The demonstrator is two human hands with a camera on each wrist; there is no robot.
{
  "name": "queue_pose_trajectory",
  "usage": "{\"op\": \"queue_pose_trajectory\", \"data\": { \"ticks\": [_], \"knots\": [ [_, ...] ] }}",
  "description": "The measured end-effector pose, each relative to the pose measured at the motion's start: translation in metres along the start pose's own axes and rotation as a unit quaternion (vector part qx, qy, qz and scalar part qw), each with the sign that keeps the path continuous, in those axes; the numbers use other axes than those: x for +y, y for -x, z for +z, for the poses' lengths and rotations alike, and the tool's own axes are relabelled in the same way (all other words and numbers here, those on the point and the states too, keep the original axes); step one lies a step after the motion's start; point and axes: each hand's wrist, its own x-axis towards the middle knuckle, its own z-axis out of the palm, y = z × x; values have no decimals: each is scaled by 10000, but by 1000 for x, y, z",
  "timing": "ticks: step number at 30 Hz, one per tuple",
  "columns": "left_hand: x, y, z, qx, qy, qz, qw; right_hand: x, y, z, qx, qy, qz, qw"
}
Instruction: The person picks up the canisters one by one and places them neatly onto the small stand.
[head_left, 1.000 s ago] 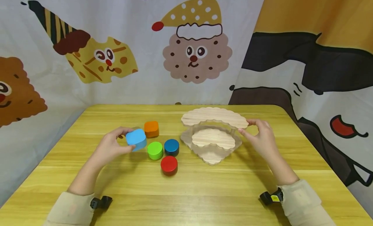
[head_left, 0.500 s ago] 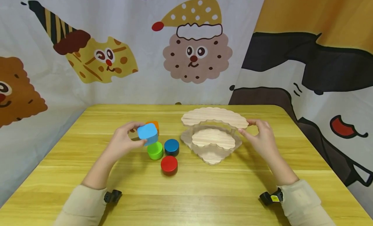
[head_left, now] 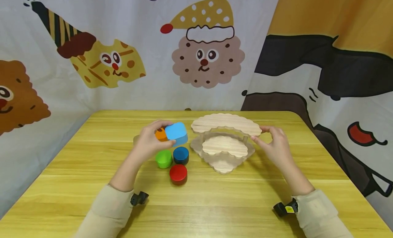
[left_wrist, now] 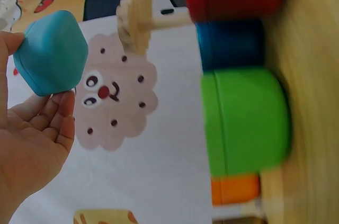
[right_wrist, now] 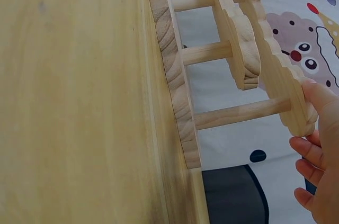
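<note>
Head view showed the left hand [head_left: 150,139] grasping a light-blue block [head_left: 176,133], the thumb at the near side and the fingers at the far side; this side grip probably served to leave its top and bottom faces unobstructed. Left wrist view showed the light-blue block raised above the tabletop [head_left: 215,204], presumably for clearance over the neighbouring blocks. It was positioned just left of the wooden stand [head_left: 225,146]. An orange block [head_left: 160,134] was partly hidden by the left hand, while a green block [head_left: 164,159], a dark-blue block [head_left: 181,155] and a red block [head_left: 178,174] stood closely grouped, apparently for easy reach. The right hand [head_left: 276,142] pinched the right end of the stand's scalloped top tier [head_left: 225,123] between thumb and fingers, likely to steady the assembly. Right wrist view showed dowels [right_wrist: 243,114] spacing the tiers from the base [right_wrist: 177,83].
</note>
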Motion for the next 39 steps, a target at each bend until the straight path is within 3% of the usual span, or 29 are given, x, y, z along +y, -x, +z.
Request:
{"op": "queue_pose_trajectory", "data": {
  "ticks": [4,9,20,29,34,39],
  "knots": [
    [10,-9,13,25,184,391,9991,1,0,0,9,-6,-16,10000],
    [17,-16,25,-4,275,586,9979,0,0,0,64,-20,-67,10000],
    [39,-28,52,-261,486,691,9961,2,-1,1,98,-32,-117,9999],
    [63,-41,71,-600,731,447,9945,0,0,1,127,-40,-167,9998],
    [74,-52,80,-627,484,638,9948,-1,1,0,77,-65,-95,9999],
    [83,-62,88,-622,601,850,9926,-1,1,2,86,-129,-79,9998]
  ]
}}
